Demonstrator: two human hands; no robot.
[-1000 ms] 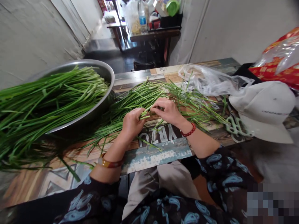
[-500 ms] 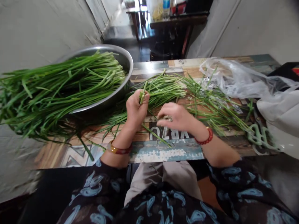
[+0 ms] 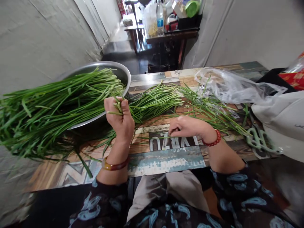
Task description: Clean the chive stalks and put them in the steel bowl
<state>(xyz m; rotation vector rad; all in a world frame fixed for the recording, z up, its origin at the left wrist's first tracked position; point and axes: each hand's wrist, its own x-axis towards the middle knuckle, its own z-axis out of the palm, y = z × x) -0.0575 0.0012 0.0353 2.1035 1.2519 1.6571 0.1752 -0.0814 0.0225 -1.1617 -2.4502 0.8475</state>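
My left hand [image 3: 120,118] is closed round a few garlic chive stalks [image 3: 117,104], their pale ends poking out above the thumb. It is raised at the front rim of a steel basin [image 3: 128,76] heaped with long chives [image 3: 59,98]. Over the table's lettered plank, my right hand [image 3: 184,126] has its fingers pinched together. A thin green chive blade [image 3: 154,137] runs leftward from its fingertips. Behind the hands lies a loose pile of chives [image 3: 159,99], and more scattered stalks [image 3: 213,110] lie to its right.
A clear plastic bag [image 3: 230,85] sits at the back right. Green-handled scissors [image 3: 260,139] lie near a pale bag [image 3: 282,123] on the right edge. Farther back, a second table [image 3: 171,37] carries a water bottle [image 3: 160,20] and other goods.
My left hand has moved left toward the basin with stalks in it. My right hand has moved slightly right, its fingers now closed with a thin blade at the tips. The view has tilted up.
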